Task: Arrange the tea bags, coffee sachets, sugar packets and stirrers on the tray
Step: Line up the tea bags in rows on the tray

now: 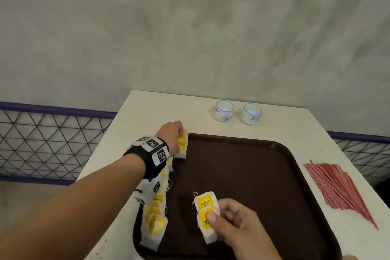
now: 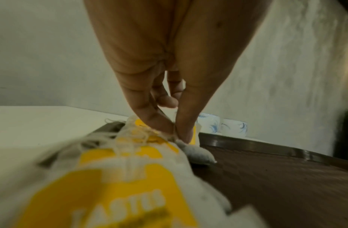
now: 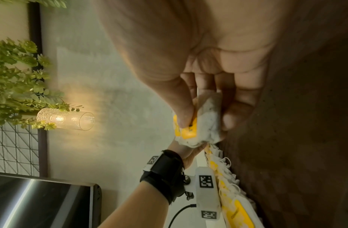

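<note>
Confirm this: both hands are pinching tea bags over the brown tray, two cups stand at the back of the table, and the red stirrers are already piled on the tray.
Not quite. The red stirrers lie on the table, right of the tray, not on it; the head view shows this. The rest holds: left hand and right hand each pinch tea bags, and two cups stand at the back.

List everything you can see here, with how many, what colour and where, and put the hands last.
Tray: one, dark brown, middle of the table.
Table: one, white, against the wall.
Tea bags in a row: several, white with yellow tags, along the tray's left edge.
Held tea bags: at least two, white and yellow, over the tray's near part.
Cups: two, white with blue, behind the tray.
Stirrers: a pile, red, right of the tray.
Left hand: pinches the row's far tea bag.
Right hand: pinches the held tea bags.
</note>
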Available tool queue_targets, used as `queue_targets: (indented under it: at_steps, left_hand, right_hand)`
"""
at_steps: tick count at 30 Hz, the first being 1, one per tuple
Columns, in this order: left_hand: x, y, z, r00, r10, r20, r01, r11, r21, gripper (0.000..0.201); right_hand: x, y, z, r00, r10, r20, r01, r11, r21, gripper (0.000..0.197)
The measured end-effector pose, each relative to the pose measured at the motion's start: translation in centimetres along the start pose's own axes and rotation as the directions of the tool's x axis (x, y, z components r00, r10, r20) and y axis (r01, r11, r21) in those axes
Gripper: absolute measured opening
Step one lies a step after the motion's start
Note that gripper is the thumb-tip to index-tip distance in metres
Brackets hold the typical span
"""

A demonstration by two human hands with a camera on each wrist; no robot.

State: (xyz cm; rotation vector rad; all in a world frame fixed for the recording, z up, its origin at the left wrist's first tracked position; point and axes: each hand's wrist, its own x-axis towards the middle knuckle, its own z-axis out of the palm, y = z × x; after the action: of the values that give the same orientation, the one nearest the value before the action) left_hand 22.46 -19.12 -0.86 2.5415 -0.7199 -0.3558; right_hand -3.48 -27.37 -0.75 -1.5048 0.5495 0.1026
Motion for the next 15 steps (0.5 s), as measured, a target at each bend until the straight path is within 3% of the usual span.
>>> queue_targets:
  at_steps: [3, 7, 8, 10, 13, 15]
  left_hand:
    - [0.0, -0.1, -0.3, 0.997, 0.016, -0.072, -0.014, 1.000, 0.022, 0.040]
    - [-1.6, 0.2, -2.0, 0.990, 0.044, -0.131, -0.057, 0.994, -0.098, 0.028]
    - [-2.5, 0.5, -2.6, 0.993, 0.077, -0.085, -0.088, 0.986, -0.139, 0.024]
    - [-4.7, 1.2, -3.5, 0.977, 0.177, 0.116, -0.141, 0.952, -0.272, 0.023]
    - [-8.1, 2.4, -3.6, 0.849, 0.312, 0.427, -0.065, 0.863, -0.501, 0.032]
    - [-9.2, 2.6, -3.1, 0.813, 0.354, 0.462, -0.034, 0.822, -0.569, 0.027]
  right_hand:
    - [0.3, 0.1, 0.5, 1.000, -0.017, 0.015, 0.017, 1.000, -0.002, 0.009]
    - [0.9, 0.1, 0.9, 0.996, -0.089, -0.018, 0.089, 0.996, 0.031, 0.006]
    - [1.1, -0.1, 0.8, 0.994, -0.107, -0.035, 0.109, 0.993, 0.055, 0.008]
    - [1.7, -0.6, 0.8, 0.988, -0.142, -0.066, 0.148, 0.985, 0.092, 0.015]
    - [2.6, -1.5, 1.1, 0.972, -0.211, -0.101, 0.225, 0.962, 0.152, 0.023]
    - [3.0, -1.7, 1.3, 0.961, -0.248, -0.123, 0.265, 0.952, 0.150, 0.026]
